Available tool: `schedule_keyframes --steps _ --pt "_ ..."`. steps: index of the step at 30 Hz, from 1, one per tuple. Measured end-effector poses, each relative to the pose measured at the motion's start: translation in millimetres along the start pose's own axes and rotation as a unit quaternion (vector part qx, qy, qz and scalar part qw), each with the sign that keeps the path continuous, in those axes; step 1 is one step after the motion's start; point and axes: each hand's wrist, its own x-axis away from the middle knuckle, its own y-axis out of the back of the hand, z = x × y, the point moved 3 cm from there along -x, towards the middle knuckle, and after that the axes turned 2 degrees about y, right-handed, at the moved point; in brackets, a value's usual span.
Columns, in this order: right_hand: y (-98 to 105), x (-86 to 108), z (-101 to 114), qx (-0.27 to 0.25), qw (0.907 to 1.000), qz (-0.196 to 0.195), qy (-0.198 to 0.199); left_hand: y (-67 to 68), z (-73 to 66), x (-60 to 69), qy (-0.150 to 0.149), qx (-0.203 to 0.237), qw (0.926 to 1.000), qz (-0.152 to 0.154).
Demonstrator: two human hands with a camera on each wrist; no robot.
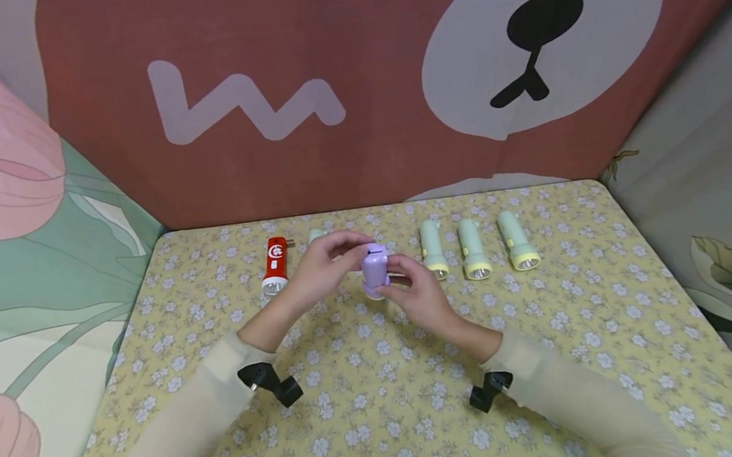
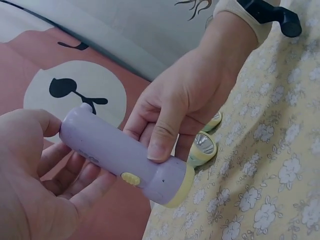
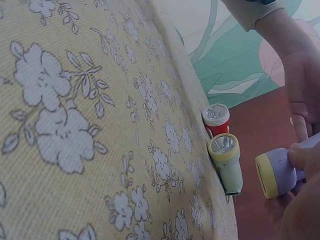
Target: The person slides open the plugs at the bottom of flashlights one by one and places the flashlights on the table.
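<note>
A purple flashlight (image 1: 376,269) with a yellow rim is held above the table between both hands. My right hand (image 1: 424,297) grips it near the head end, the thumb lying along the barrel in the left wrist view. At the tail end, the thumb and fingers of my left hand (image 1: 327,266) hold the flashlight (image 2: 112,142). A yellow switch (image 2: 131,179) shows on its side. The yellow-rimmed head tilts downward, and its lens faces away from the head camera. Part of the barrel is hidden by the right fingers in the right wrist view.
On the flowered tablecloth (image 1: 354,401) lie a red flashlight (image 1: 276,257) at left and three mint green ones to the right, the nearest of them a green flashlight (image 1: 431,241). Another green flashlight (image 1: 316,234) is mostly hidden behind the left hand. A printed curtain (image 1: 310,168) stands behind.
</note>
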Motion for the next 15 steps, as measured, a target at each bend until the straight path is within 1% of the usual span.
schedule_keyframes --steps 2,7,11,15 --pt "0.0 0.2 0.8 0.002 1.0000 0.001 0.004 0.1 -0.8 -0.1 0.014 0.003 0.9999 0.000" --pt "-0.6 0.4 0.5 0.005 0.9999 -0.004 0.008 -0.5 -0.4 -1.1 0.041 0.025 0.9989 -0.003" --pt "-1.7 1.4 0.9 0.014 0.9997 -0.015 0.013 -1.4 0.1 -1.4 0.051 0.035 0.9981 -0.007" --pt "-3.1 2.4 1.4 0.016 0.9997 -0.019 0.008 -2.1 0.4 -1.7 0.052 0.053 0.9972 -0.011"
